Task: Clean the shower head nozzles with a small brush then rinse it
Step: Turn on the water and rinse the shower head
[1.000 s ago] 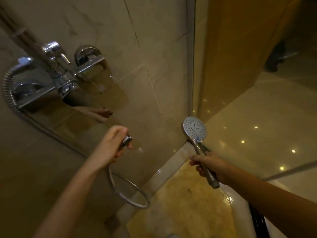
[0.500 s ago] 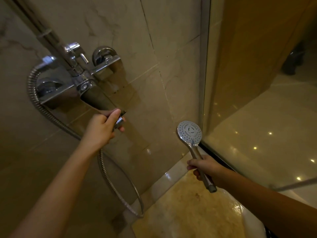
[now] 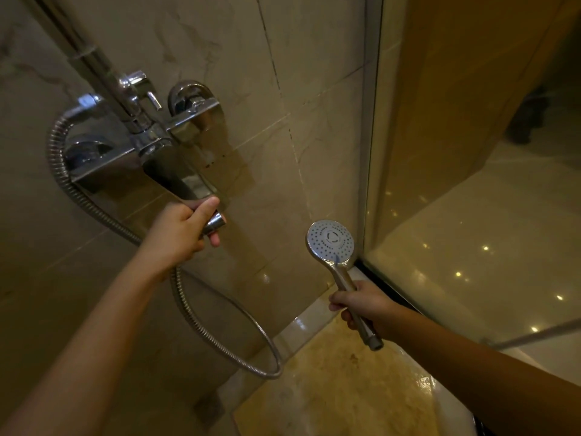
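Hose end (image 3: pixel 216 222) lifted nearer wall mixer (image 3: pixel 147 146); shower head (image 3: pixel 331 242) above stained floor (image 3: pixel 339 391).

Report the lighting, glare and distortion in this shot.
Head view: dim, warm yellowish light; highlights glint on the chrome wall mixer tap; small bright spots dot the glass shower panel; the round chrome shower head in the right hand and the ribbed metal hose in the left hand look sharp; wide-angle stretch lengthens both forearms.
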Demonstrator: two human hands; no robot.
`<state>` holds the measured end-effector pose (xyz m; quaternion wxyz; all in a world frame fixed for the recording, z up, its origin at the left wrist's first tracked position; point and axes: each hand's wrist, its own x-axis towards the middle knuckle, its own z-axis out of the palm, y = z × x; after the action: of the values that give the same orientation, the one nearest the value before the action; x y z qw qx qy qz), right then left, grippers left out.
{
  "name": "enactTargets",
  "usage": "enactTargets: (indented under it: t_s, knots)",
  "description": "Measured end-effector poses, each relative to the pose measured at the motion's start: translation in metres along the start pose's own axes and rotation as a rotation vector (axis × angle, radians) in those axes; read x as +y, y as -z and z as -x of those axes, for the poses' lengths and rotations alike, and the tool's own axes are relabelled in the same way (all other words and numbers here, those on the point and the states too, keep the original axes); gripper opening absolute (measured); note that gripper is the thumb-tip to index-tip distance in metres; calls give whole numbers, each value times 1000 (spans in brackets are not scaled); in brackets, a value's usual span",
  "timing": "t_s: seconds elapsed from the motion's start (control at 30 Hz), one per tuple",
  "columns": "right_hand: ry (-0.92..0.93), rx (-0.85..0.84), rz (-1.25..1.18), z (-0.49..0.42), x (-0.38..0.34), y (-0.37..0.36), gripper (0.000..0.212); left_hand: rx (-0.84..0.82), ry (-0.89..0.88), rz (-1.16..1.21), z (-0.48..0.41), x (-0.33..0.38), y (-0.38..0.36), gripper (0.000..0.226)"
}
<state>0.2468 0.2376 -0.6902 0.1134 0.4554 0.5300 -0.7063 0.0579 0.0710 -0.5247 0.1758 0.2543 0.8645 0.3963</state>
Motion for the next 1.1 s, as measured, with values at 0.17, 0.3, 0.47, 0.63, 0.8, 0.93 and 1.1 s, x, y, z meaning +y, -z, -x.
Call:
enactTargets:
  t_s: [0.17,0.3,0.47,0.63,0.8,0.93,1.1]
  knots:
    - [12,-14,-16,4,-1,2,29,-13,19,12,4,6,0,37]
    - [6,-23,-24,6,-1,2,30,-16,14,2,6,8,0,35]
    - [-8,-29,-12,9,-3,1,33,-20,16,13,4,6,0,33]
    - [13,-25,2,9,-6,-2,34,-39,33,98,6,6,-3,38]
    - [28,2,-24,10,-7,-5,32,-63,219,108,9,-12,-20,56]
    - [-27,25,-84,6,-4,-5,31,-201,382,204,26,-41,-69,54]
    - [-12,64,-130,-5,5,3,26,-314,551,291,27,-49,-128,53]
